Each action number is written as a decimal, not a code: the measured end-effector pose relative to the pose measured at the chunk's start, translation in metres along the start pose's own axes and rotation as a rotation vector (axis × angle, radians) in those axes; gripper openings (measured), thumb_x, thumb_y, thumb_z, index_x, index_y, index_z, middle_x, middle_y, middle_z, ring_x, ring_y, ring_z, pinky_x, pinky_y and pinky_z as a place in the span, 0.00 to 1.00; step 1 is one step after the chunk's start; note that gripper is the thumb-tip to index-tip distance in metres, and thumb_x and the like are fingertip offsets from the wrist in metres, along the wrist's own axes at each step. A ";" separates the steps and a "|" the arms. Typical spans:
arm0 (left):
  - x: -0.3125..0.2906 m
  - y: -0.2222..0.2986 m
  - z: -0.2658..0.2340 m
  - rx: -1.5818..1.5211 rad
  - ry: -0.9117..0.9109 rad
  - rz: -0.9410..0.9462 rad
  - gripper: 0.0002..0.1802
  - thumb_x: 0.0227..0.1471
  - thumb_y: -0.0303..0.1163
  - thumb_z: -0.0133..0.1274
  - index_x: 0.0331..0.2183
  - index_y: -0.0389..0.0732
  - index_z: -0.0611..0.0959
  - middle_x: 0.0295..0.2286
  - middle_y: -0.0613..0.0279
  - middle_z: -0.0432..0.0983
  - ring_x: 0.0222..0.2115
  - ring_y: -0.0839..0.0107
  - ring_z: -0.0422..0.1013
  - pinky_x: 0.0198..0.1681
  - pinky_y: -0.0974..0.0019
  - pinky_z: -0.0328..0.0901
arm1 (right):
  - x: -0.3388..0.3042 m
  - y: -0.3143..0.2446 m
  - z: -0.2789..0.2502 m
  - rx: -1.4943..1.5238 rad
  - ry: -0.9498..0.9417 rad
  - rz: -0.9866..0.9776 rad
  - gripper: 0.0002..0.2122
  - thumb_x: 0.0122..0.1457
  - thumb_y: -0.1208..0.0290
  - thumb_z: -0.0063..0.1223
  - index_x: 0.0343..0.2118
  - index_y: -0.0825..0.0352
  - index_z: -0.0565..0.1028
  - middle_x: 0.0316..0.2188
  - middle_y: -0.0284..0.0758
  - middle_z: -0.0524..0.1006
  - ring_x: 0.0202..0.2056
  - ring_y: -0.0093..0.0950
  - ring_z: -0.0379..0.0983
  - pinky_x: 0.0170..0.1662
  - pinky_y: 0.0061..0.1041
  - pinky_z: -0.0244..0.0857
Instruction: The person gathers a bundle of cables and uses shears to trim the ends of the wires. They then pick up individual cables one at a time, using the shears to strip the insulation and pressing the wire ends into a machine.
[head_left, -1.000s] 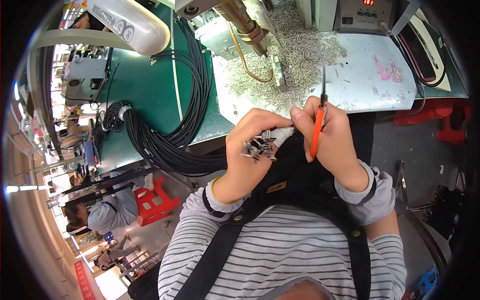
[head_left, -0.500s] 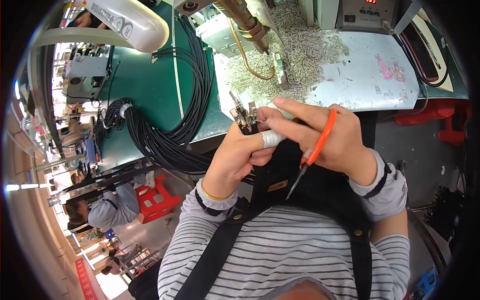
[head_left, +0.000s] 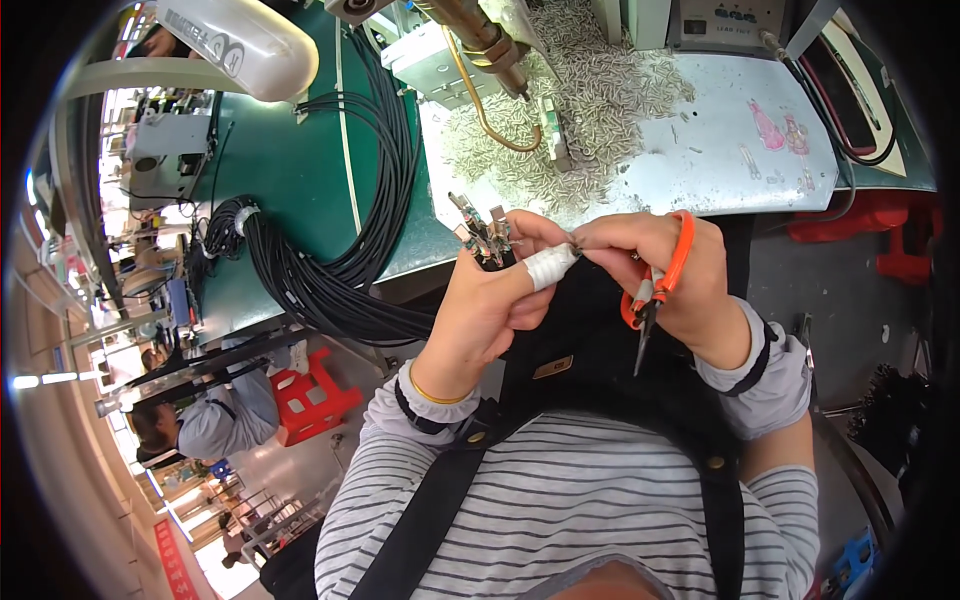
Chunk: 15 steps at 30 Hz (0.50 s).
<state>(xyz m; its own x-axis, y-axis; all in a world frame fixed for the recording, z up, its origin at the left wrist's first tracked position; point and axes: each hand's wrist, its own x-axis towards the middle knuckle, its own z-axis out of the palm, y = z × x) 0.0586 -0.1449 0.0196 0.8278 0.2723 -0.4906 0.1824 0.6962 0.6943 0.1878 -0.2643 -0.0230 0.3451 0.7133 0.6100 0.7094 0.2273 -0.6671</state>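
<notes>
My left hand (head_left: 495, 305) is closed around a bunch of black cable ends tipped with small metal connectors (head_left: 482, 229), which stick up above the fist. A white tape wrap covers one left fingertip. My right hand (head_left: 668, 272) pinches at the cable ends beside that taped finger. It also carries orange-handled scissors (head_left: 655, 290) hooked on its fingers, blades pointing down toward my lap. Both hands meet in front of my chest, just off the bench's near edge.
A green workbench (head_left: 300, 170) carries a thick bundle of black cables (head_left: 330, 270) draped over its edge. A white mat (head_left: 720, 150) holds a heap of small metal parts (head_left: 580, 100) under a machine nozzle. Another person (head_left: 205, 420) sits at lower left beside a red stool (head_left: 315, 395).
The scissors swung from pointing up to hanging down off my right hand. My left hand raised the connector ends, and my right fingers came over to pinch them.
</notes>
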 end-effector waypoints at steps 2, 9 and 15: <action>0.000 -0.001 0.001 -0.017 -0.008 0.007 0.08 0.42 0.19 0.50 0.30 0.37 0.71 0.19 0.65 0.66 0.14 0.86 0.56 0.12 0.83 0.48 | 0.000 -0.002 0.006 -0.047 0.073 0.010 0.07 0.42 0.76 0.54 0.26 0.65 0.71 0.22 0.31 0.74 0.21 0.27 0.72 0.19 0.18 0.62; 0.001 -0.022 0.014 0.720 0.201 0.691 0.11 0.40 0.15 0.51 0.31 0.34 0.72 0.23 0.67 0.70 0.26 0.83 0.66 0.32 0.79 0.62 | -0.006 -0.014 0.023 0.418 0.214 0.333 0.06 0.46 0.80 0.50 0.28 0.69 0.69 0.23 0.34 0.72 0.24 0.20 0.72 0.22 0.17 0.61; -0.002 -0.017 0.015 0.503 0.223 0.595 0.09 0.40 0.17 0.52 0.29 0.33 0.73 0.24 0.66 0.71 0.25 0.83 0.66 0.30 0.80 0.62 | 0.001 -0.024 0.014 0.953 0.233 0.631 0.03 0.51 0.78 0.47 0.25 0.72 0.66 0.26 0.40 0.74 0.25 0.24 0.71 0.25 0.21 0.66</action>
<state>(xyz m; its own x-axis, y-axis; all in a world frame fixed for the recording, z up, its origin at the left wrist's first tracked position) 0.0618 -0.1672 0.0163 0.7458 0.6658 -0.0215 0.0055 0.0261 0.9996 0.1628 -0.2595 -0.0127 0.6468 0.7608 0.0532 -0.3428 0.3524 -0.8708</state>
